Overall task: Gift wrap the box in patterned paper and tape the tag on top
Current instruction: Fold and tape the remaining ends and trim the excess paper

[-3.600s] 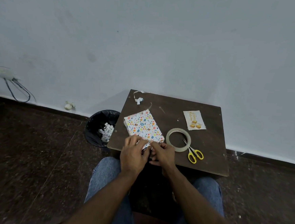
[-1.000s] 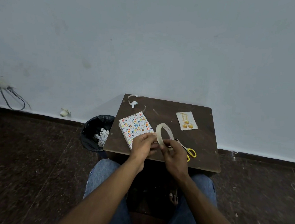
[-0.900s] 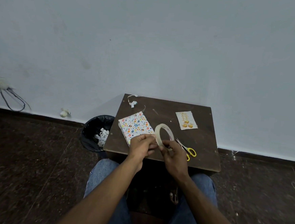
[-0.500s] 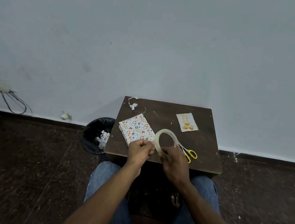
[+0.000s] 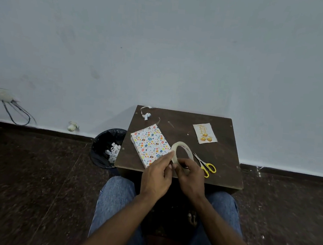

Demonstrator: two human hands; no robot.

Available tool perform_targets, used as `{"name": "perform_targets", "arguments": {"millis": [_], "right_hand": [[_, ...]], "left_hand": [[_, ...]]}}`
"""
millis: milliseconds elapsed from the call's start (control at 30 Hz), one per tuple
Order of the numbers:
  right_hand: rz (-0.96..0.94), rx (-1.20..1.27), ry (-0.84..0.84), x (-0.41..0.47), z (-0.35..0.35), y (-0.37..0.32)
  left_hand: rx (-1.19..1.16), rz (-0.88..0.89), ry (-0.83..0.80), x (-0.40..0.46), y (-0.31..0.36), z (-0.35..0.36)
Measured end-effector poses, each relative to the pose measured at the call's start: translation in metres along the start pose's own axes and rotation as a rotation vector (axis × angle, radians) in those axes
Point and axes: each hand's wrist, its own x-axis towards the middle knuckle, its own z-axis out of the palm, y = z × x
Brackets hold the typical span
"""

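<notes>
the pale wall fills the space far beyond the fingers, and the dark speckled floor spreads out to either side below them. the dark brown tabletop lies directly under and beyond the fingers, with the person's jeans-clad legs nearer than the hands. a black bin holding paper scraps stands on the floor well left of the fingers, against the tabletop's left edge. the box, already covered in patterned paper, lies flat on the tabletop just beyond and left of the left hand, whose knuckles overlap its near corner in view. both hands hold a tape roll upright on edge above the tabletop: the left hand's fingers are curled, pinching the roll's left rim, and the right hand curls round its lower right side. yellow-handled scissors lie just right of the right fingers. the tag lies flat well beyond and right of them, apart from the box. a curled paper strip sits at the far left corner.
</notes>
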Motion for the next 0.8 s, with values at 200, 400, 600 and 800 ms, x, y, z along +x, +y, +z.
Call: {"name": "perform_targets", "arguments": {"millis": [200,400,600,800], "right_hand": [[0.016,0.018,-0.011,-0.002,0.005,0.006],[0.006,0.015,-0.025,-0.001,0.006,0.011],[-0.019,0.106,-0.016,0.004,0.001,0.009],[-0.068,0.096,-0.052,-0.001,0.001,0.012]], "left_hand": [[-0.162,-0.13,0.062,-0.002,0.007,0.0],[-0.114,-0.111,0.055,0.006,0.004,-0.003],[-0.103,-0.03,0.015,0.0,-0.004,0.004],[-0.986,-0.643,0.099,0.023,0.028,-0.002]]}}
